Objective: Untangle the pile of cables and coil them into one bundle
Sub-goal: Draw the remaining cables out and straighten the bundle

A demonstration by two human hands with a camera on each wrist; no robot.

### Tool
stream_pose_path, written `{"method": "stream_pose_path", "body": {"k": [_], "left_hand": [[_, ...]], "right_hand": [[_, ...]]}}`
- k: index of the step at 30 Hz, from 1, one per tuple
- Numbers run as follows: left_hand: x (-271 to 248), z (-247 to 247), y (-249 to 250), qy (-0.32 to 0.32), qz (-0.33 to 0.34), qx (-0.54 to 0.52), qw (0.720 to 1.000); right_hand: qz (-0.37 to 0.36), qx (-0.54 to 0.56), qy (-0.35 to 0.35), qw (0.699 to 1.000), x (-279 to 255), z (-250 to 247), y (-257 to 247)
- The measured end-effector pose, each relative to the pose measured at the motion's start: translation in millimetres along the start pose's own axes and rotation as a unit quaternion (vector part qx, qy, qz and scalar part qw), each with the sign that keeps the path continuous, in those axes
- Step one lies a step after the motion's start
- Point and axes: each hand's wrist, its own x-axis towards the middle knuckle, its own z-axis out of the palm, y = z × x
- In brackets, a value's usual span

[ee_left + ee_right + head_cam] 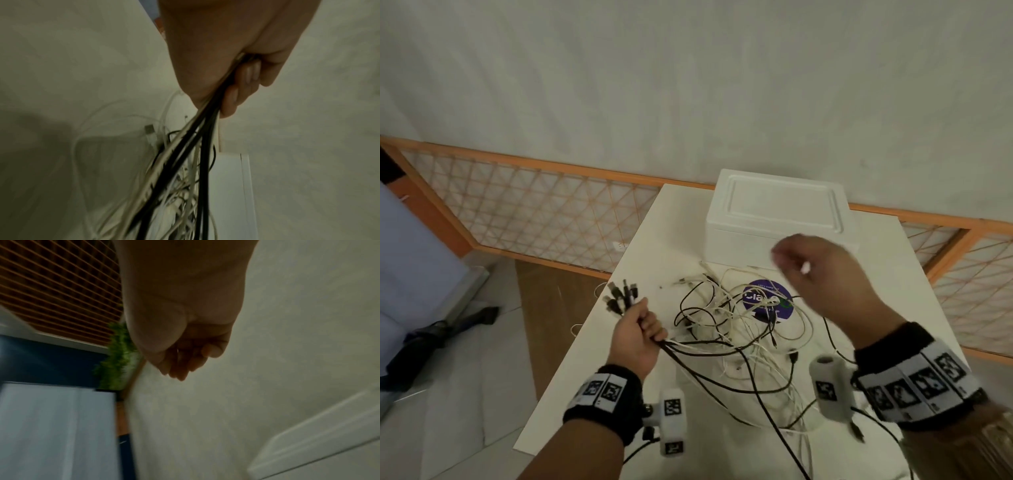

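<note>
A tangle of black and white cables (736, 329) lies in the middle of the white table (893, 294). My left hand (647, 325) hovers over the table's left edge and grips a bunch of these cables, whose plug ends (619, 296) fan out above the fist. The strands run from the fist down into the tangle. In the left wrist view the fingers (232, 97) curl round the black and white strands (185, 154). My right hand (794, 263) is raised above the tangle, blurred, fingers loosely bent. The right wrist view shows no cable in the right hand (185, 360).
A white foam box (774, 219) with its lid on stands at the back of the table, just behind the right hand. A round purple sticker (767, 299) lies under the tangle. An orange lattice fence (534, 205) runs behind the table.
</note>
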Motion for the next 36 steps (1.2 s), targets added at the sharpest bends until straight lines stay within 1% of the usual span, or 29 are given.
{"method": "stream_pose_path", "body": {"k": [1,2,3,4,5,6,7,8,10,11,14,16,18,20,21,22,25,27,28,29,30,31,32,33,34,36], "left_hand": [[-2.0,4.6,-4.2,-0.012,-0.002,-0.001,1.0],[-4.0,8.8,-7.6,-0.022,0.0,-0.007,1.0],[-6.3,12.9,-10.4,-0.031,0.002,-0.015,0.999],[-9.0,17.2,-13.3,-0.043,-0.002,-0.022,0.999],[-11.9,21.8,-16.2,-0.057,-0.012,-0.028,0.998],[-15.0,26.3,-18.9,-0.073,-0.024,-0.034,0.996],[-17.8,30.2,-20.8,-0.088,-0.034,-0.04,0.995],[-20.0,32.5,-21.0,-0.099,-0.039,-0.039,0.994],[-20.7,29.6,-14.0,-0.103,-0.032,-0.031,0.994],[-19.6,24.8,-6.6,-0.1,-0.025,-0.032,0.994],[-12.9,1.9,18.5,-0.073,-0.012,-0.065,0.995],[-10.0,-10.8,26.3,-0.056,-0.005,-0.088,0.995],[-11.1,-17.8,24.5,-0.054,-0.003,-0.098,0.994],[-11.2,-18.9,20.9,-0.065,-0.002,-0.11,0.992],[-10.8,-17.4,20.3,-0.075,-0.001,-0.121,0.99],[-10.4,-14.3,20.7,-0.085,0.001,-0.134,0.987],[-11.5,1.3,22.1,-0.101,0.006,-0.156,0.983],[-13.5,11.7,23.4,-0.108,0.014,-0.16,0.981],[-13.7,14.7,25.5,-0.105,0.02,-0.158,0.982],[-13.6,17.0,29.4,-0.101,0.027,-0.157,0.982],[-13.3,18.5,35.0,-0.098,0.034,-0.157,0.982],[-12.4,19.4,41.8,-0.097,0.041,-0.159,0.982],[-11.6,20.2,48.9,-0.099,0.048,-0.159,0.981],[-10.8,21.1,55.3,-0.104,0.054,-0.154,0.981],[-10.7,22.4,60.3,-0.11,0.058,-0.147,0.981],[-12.0,25.6,65.6,-0.121,0.064,-0.134,0.981]], "right_hand": [[-0.018,0.0,-0.084,0.996,-0.6,9.7,-18.5],[-0.035,-0.025,-0.177,0.983,-6.5,25.7,-33.4],[-0.05,-0.061,-0.267,0.96,-16.1,46.2,-43.9],[-0.059,-0.101,-0.341,0.933,-28.4,69.0,-47.1],[-0.057,-0.134,-0.388,0.91,-40.1,90.2,-46.2],[-0.038,-0.154,-0.407,0.899,-50.0,107.9,-41.1],[-0.012,-0.166,-0.41,0.897,-57.2,120.1,-32.5],[0.008,-0.173,-0.397,0.901,-61.2,124.9,-25.1],[0.021,-0.184,-0.372,0.909,-70.7,123.1,-9.2],[0.019,-0.191,-0.369,0.909,-77.3,118.6,-0.9],[0.03,-0.236,-0.401,0.885,-103.3,93.9,28.0],[0.021,-0.263,-0.371,0.89,-116.5,76.6,47.4],[-0.014,-0.28,-0.31,0.909,-126.6,67.4,58.0],[-0.031,-0.266,-0.247,0.931,-126.8,67.6,63.6],[-0.019,-0.251,-0.228,0.941,-124.0,69.0,64.3],[-0.008,-0.233,-0.194,0.953,-118.8,70.5,63.2],[0.042,-0.19,-0.07,0.978,-97.5,64.1,54.0],[0.034,-0.147,0.004,0.989,-85.8,49.8,48.3],[0.004,-0.131,0.033,0.991,-81.8,41.8,47.6],[-0.038,-0.134,0.039,0.989,-78.8,33.2,47.0],[-0.081,-0.154,0.026,0.984,-78.0,26.5,48.4],[-0.114,-0.187,-0.004,0.976,-79.2,21.5,49.7],[-0.125,-0.228,-0.038,0.965,-81.9,18.5,50.6],[-0.112,-0.261,-0.073,0.956,-87.6,17.9,53.1],[-0.081,-0.284,-0.106,0.949,-92.3,18.1,54.2],[-0.004,-0.311,-0.194,0.93,-101.1,20.5,57.7]]}}
